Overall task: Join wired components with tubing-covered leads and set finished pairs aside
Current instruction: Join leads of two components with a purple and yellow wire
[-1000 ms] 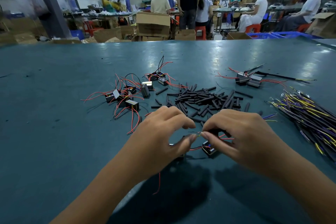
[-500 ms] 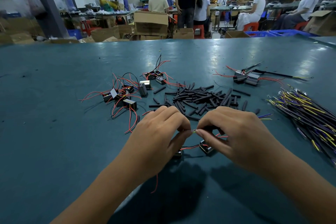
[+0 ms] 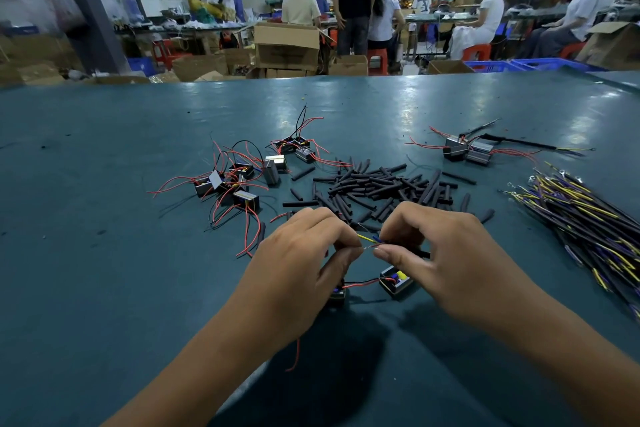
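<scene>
Hands meet at lower centre: left hand and right hand pinch thin wire ends together above two small black components, behind them matte black tubing pieces on the teal table.

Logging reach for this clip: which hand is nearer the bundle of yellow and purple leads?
Right. The right hand sits beside the bundle of yellow and purple leads, with bare table between them; the left hand is farther off, beyond the right hand.

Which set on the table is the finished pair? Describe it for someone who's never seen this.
On the teal table, look beyond the black tubing pile, toward the far right. Two metal-cased components sit touching there; unlike the scattered left cluster, a long black-sleeved lead trails rightward.
</scene>
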